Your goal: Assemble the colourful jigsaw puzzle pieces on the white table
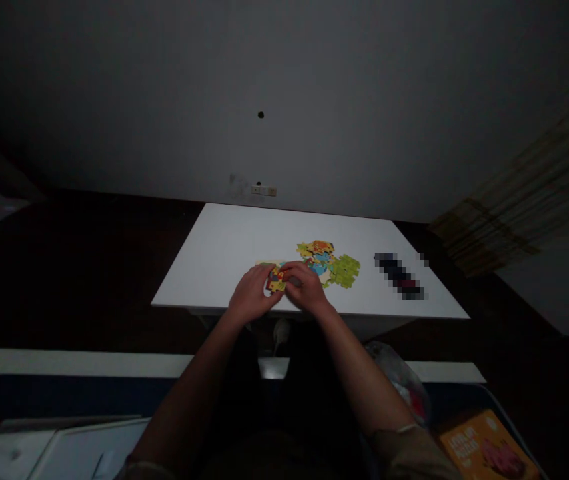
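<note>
My left hand (253, 292) curls around the left side of a small joined section of jigsaw puzzle (277, 279), coloured yellow, red and blue. On the right side of that section, my right hand (306, 287) has its thumb and fingers pressed together over the pieces. What lies beneath the right fingers is partly hidden. Just beyond and right of my right hand lies a larger joined part of the puzzle (321, 259) in yellow, orange and blue. A green part of the puzzle (345, 271) adjoins it on the right.
Everything lies on a white table (229, 233) standing against a grey wall. A pixelated dark object (400, 275) is at the table's right. By my right arm are a clear plastic bag (399, 377) and an orange puzzle box (487, 447), low down.
</note>
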The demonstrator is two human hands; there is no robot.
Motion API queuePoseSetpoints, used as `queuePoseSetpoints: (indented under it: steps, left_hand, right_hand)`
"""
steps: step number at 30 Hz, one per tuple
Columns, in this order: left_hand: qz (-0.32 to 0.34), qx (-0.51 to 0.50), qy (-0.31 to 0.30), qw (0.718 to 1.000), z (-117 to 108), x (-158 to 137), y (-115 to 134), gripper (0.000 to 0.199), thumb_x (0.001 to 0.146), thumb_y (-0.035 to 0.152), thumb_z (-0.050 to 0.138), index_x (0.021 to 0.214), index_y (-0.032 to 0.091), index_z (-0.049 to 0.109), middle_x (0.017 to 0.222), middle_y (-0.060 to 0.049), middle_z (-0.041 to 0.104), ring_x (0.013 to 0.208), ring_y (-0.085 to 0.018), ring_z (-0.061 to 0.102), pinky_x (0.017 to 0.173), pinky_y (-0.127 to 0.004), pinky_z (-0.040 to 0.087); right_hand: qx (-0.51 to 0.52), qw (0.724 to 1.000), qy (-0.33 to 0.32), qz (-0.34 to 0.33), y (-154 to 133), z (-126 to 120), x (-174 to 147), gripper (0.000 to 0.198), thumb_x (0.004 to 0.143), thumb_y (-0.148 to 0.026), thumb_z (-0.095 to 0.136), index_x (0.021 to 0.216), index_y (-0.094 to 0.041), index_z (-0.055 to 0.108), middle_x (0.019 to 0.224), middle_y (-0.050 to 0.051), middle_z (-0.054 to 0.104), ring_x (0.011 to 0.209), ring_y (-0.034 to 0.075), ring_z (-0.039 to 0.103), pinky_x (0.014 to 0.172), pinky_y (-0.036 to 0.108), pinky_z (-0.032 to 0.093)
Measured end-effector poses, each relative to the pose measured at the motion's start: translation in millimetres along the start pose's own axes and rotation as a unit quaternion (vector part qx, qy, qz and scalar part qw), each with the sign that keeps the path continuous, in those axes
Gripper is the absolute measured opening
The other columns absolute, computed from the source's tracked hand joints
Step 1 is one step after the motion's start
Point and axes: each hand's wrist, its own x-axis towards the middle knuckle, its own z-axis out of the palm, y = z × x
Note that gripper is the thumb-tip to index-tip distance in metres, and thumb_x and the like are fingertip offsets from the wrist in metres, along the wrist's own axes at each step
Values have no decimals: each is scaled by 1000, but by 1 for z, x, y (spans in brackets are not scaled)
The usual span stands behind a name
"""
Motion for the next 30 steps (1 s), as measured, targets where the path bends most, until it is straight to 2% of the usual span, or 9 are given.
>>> queuePoseSetpoints:
  steps: [3, 7, 9, 12, 17, 23, 27, 30]
  left_hand:
    - [-16, -13, -8, 1000, -1, 0, 0, 51, 76, 29, 65, 125, 27, 50, 126, -5, 57, 118, -27, 51, 104, -44, 39]
    - [-22, -25, 2, 999, -2, -1, 1, 55, 73, 25, 67, 125, 27, 50, 124, -4, 58, 116, -26, 51, 103, -43, 40]
    - [-25, -24, 6, 999, -2, -1, 0, 57, 71, 25, 69, 124, 27, 50, 122, -4, 58, 114, -26, 52, 102, -41, 42]
    - [-35, -17, 2, 999, -1, -1, -1, 56, 70, 24, 70, 122, 26, 50, 116, -5, 59, 109, -27, 53, 98, -42, 43]
    - [-43, -6, 6, 999, 1, -1, -2, 54, 70, 22, 69, 120, 24, 50, 104, -6, 61, 101, -27, 54, 92, -42, 45]
    - [-29, -14, -2, 999, -1, -1, -2, 53, 73, 19, 61, 124, 28, 48, 124, -5, 57, 114, -28, 51, 100, -44, 41]
    - [-6, -24, -18, 1000, -4, -2, -4, 64, 71, 9, 50, 131, 29, 46, 132, -2, 54, 123, -26, 46, 106, -43, 38]
    - [-11, -24, -42, 999, -5, -2, -4, 71, 69, 7, 44, 135, 31, 44, 135, 0, 53, 125, -25, 46, 108, -45, 37]
  right_hand:
    - [10, 1000, 5, 26, -3, -1, 0, 16, 74, -14, 56, 85, -26, 59, 103, 6, 64, 100, 24, 59, 91, 43, 49]
    - [11, 998, 22, 50, -5, -2, 1, 34, 75, -13, 51, 106, -24, 57, 112, 9, 61, 99, 24, 59, 90, 42, 49]
    - [6, 998, 24, 55, -4, -2, 1, 40, 74, -11, 49, 111, -23, 57, 114, 9, 60, 100, 24, 59, 91, 42, 48]
    - [-5, 998, 16, 66, -1, -5, 1, 37, 75, -11, 46, 108, -23, 59, 109, 8, 63, 100, 24, 59, 91, 42, 48]
    - [7, 996, -18, 86, -2, -7, 2, 24, 84, -21, 47, 102, -23, 62, 96, 5, 68, 88, 22, 62, 83, 39, 50]
    - [34, 992, -42, 112, -9, -5, 1, 20, 80, -28, 58, 99, -23, 60, 86, 4, 69, 77, 20, 65, 71, 35, 52]
    - [50, 990, -47, 125, -10, -5, 0, 16, 77, -31, 62, 91, -24, 59, 79, 2, 68, 68, 18, 63, 64, 32, 51]
    - [51, 989, -58, 129, -12, -4, 1, 22, 76, -32, 63, 96, -24, 59, 80, 2, 68, 67, 17, 62, 63, 31, 50]
